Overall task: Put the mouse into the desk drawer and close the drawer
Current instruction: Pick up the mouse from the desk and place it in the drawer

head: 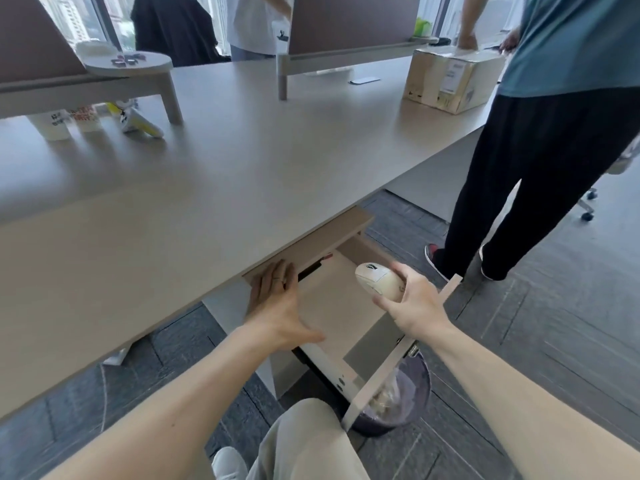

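Note:
The desk drawer is pulled out from under the grey desk, and its pale inside shows bare. My right hand holds a cream-white mouse just above the drawer's right side. My left hand rests flat on the drawer's left edge, fingers under the desk's front edge, holding nothing.
A person in dark trousers stands right of the drawer. A lined waste bin sits below the drawer's front panel. A cardboard box and a shelf with cups stand on the desk. My knee is below.

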Demonstrator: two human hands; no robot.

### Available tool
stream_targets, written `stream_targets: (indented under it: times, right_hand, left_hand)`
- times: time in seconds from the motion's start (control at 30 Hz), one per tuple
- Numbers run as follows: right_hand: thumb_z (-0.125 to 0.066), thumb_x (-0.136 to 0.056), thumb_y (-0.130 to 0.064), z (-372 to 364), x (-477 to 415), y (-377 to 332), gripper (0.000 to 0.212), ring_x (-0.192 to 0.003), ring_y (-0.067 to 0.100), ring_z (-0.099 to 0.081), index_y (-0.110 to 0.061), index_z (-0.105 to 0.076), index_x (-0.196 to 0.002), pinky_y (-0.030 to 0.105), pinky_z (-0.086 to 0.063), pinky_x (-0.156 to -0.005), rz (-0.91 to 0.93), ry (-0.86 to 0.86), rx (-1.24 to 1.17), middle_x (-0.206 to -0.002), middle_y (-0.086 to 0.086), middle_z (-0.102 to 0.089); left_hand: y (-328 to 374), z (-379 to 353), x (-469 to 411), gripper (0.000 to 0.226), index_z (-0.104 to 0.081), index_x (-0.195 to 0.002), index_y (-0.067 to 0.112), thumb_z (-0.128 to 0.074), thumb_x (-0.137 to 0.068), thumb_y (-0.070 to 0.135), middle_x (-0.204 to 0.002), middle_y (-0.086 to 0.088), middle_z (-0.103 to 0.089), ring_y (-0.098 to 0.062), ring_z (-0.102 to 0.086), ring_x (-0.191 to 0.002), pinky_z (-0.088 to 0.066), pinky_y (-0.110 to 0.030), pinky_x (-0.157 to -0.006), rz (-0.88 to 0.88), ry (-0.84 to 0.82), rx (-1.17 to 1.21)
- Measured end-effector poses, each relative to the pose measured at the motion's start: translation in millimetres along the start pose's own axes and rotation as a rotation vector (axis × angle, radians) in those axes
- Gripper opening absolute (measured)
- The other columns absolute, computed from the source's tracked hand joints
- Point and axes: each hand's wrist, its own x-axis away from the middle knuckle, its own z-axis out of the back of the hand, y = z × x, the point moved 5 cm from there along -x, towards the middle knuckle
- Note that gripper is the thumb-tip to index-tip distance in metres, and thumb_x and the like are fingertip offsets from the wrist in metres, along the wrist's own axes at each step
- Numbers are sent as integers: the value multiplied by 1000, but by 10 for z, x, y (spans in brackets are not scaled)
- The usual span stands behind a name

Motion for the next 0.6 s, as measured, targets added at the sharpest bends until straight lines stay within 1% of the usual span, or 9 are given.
stream_targets:
  times: [0.13,0.2,0.23,0.3,0.37,0.5,0.53,0.6]
  right_hand:
    - [-81,-75,-32,-230,-132,56,88,-138,25,-47,-7,-42,-149,35,-35,-115,-59,-42,53,-147,10,-53]
    - [-81,-74,-32,-343,-191,92,87,-137,27,-47,-6,-43,-148,35,-36,-114,-81,-53,79,-146,11,-53]
    - [-81,-74,-31,-396,-222,108,85,-135,29,-48,-6,-45,-146,35,-38,-112,-89,-65,93,-143,12,-54]
    - [-80,-74,-28,-496,-297,123,73,-124,34,-54,-5,-51,-137,36,-45,-101,-94,-107,165,-131,14,-56]
    - [-78,-76,-25,-590,-386,154,63,-117,37,-57,-5,-54,-131,36,-47,-93,-128,-170,247,-125,15,-53]
    - [-71,-79,-18,-772,-561,234,44,-111,36,-57,-5,-56,-117,32,-47,-90,-184,-252,302,-129,17,-45]
    - [-71,-79,-18,-823,-598,250,44,-112,36,-57,-5,-56,-118,32,-47,-91,-184,-266,304,-131,17,-44]
    - [-71,-81,-16,-912,-654,269,50,-115,37,-57,-5,-53,-126,32,-46,-92,-186,-291,299,-134,16,-41]
  left_hand:
    - [49,-73,-119,155,17,-157,10,-75,-50,72,-167,-10,20,-26,25,-153,14,-48,-122,7,-17,-36]
    - [49,-100,-136,158,20,-156,10,-78,-49,70,-166,-10,24,-26,28,-152,17,-49,-121,12,-28,-40]
    - [40,-104,-141,158,21,-156,10,-79,-49,69,-166,-10,25,-25,29,-152,18,-48,-120,10,-30,-40]
    - [21,-107,-151,158,21,-156,10,-79,-49,68,-166,-8,25,-24,29,-152,20,-46,-120,1,-20,-37]
    - [18,-109,-164,158,21,-156,11,-80,-48,67,-166,-8,26,-24,30,-151,23,-44,-117,-5,-11,-39]
    - [18,-127,-199,160,23,-155,12,-80,-47,65,-164,-6,30,-23,34,-149,28,-41,-110,3,-8,-35]
    - [16,-130,-202,159,24,-155,12,-80,-47,65,-164,-5,31,-23,35,-149,29,-41,-110,4,-9,-32]
    - [12,-132,-199,159,24,-155,13,-79,-47,66,-164,-5,32,-22,35,-149,29,-41,-111,7,-3,-32]
